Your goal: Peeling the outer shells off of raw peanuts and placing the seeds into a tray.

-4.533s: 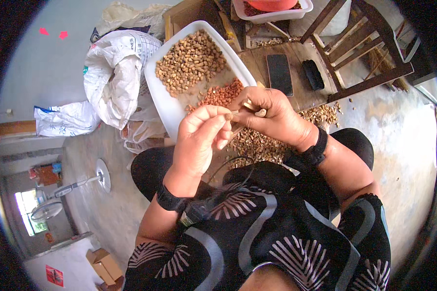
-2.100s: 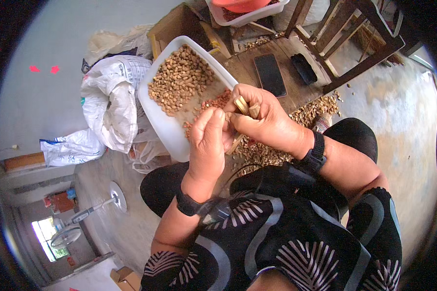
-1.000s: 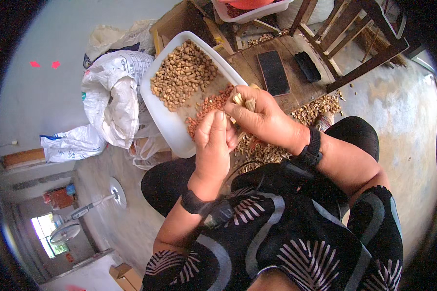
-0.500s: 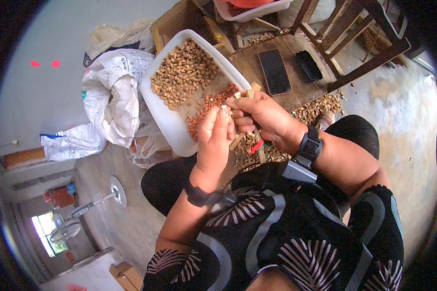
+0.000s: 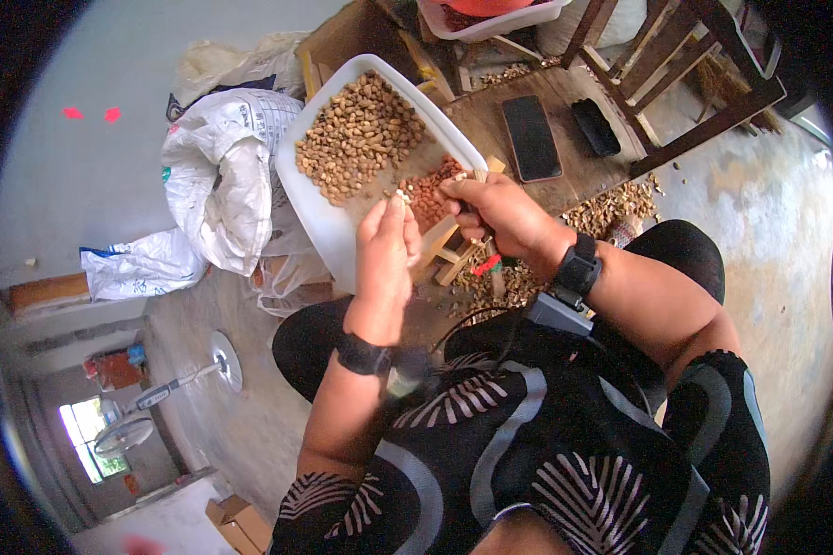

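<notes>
My left hand point(image 5: 386, 254) is closed in a pinch at the near edge of a white plastic tub point(image 5: 329, 248). Between its thumb and fingertips sits a small pale piece of peanut shell point(image 5: 404, 196). To its right, my right hand point(image 5: 509, 215) is closed above the tub's right edge, fingers curled in. A small pale bit shows at its thumb tip, but what the fingers hold is mostly hidden. Unshelled peanuts point(image 5: 361, 134) fill the far left of the tub. Reddish shelled kernels point(image 5: 430, 197) lie in its near right part, by both hands.
A wooden chair point(image 5: 565, 185) on the right bears a dark phone point(image 5: 531, 139) and a black tray point(image 5: 596, 128). Broken shells point(image 5: 611, 205) litter the floor. White woven sacks point(image 5: 222, 190) stand left of the tub, a cardboard box point(image 5: 356, 42) behind it. A fan point(image 5: 224, 361) stands lower left.
My hands have drawn apart. The left has moved left with the pale piece, while the right stays near the tub's right edge, uncovering more kernels between them.
</notes>
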{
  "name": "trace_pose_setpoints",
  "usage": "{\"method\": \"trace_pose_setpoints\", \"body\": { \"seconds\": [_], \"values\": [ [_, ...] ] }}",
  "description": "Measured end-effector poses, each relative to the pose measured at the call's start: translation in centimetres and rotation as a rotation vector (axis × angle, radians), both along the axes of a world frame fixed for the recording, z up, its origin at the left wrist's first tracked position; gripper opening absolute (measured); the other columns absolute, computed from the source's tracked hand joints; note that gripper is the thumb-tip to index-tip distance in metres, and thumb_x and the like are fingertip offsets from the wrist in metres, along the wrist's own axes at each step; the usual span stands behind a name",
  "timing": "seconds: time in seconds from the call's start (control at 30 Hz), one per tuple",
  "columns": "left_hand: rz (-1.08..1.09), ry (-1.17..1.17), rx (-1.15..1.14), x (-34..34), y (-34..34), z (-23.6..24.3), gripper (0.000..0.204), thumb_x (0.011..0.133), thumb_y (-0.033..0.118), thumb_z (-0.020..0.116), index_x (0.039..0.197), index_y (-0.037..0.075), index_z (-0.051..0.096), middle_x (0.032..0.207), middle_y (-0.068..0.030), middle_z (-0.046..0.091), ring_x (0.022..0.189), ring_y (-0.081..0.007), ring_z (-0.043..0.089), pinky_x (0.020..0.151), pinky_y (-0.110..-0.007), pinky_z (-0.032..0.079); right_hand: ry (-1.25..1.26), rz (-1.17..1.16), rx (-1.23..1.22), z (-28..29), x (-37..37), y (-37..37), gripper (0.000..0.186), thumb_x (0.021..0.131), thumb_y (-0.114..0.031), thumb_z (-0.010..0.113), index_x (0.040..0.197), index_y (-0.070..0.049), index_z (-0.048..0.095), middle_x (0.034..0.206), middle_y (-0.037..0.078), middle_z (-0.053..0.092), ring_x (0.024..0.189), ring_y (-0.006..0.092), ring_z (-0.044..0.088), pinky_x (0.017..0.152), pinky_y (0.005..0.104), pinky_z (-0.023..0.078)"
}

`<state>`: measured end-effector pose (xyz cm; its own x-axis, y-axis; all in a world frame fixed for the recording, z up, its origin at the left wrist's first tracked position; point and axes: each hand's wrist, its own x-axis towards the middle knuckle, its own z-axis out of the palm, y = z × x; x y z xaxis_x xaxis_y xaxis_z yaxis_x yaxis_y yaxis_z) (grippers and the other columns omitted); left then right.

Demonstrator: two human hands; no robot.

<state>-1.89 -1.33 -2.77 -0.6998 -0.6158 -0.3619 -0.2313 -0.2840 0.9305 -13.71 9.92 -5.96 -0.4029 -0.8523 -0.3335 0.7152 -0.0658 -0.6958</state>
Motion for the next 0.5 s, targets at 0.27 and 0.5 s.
{"method": "trace_pose_setpoints", "body": {
  "seconds": [0.27,0.5],
  "values": [
    [-0.364,-0.384,-0.21,2.7,-0.6,1.7,0.019,0.094,0.021,0.053,0.084,0.004,0.056,0.064,0.0018,0.048,0.056,-0.0057,0.045,0.05,-0.021,0.037,0.215,0.119,-0.05,0.4,-2.7,1.6,0.013,0.091,-0.018,0.057,0.081,-0.009,0.057,0.063,-0.006,0.047,0.049,0.0027,0.035,0.042,0.0201,0.025],
    [-0.735,-0.258,-0.795,6.3,-0.9,2.3,0.012,0.087,0.011,0.06,0.085,0.0,0.054,0.079,-0.0034,0.055,0.075,-0.0108,0.052,0.069,-0.028,0.045,1.348,0.458,-0.071,0.4,-1.9,3.1,0.018,0.088,-0.019,0.057,0.092,-0.001,0.06,0.075,0.015,0.062,0.071,0.0278,0.061,0.067,0.0373,0.048]
  ]
}}
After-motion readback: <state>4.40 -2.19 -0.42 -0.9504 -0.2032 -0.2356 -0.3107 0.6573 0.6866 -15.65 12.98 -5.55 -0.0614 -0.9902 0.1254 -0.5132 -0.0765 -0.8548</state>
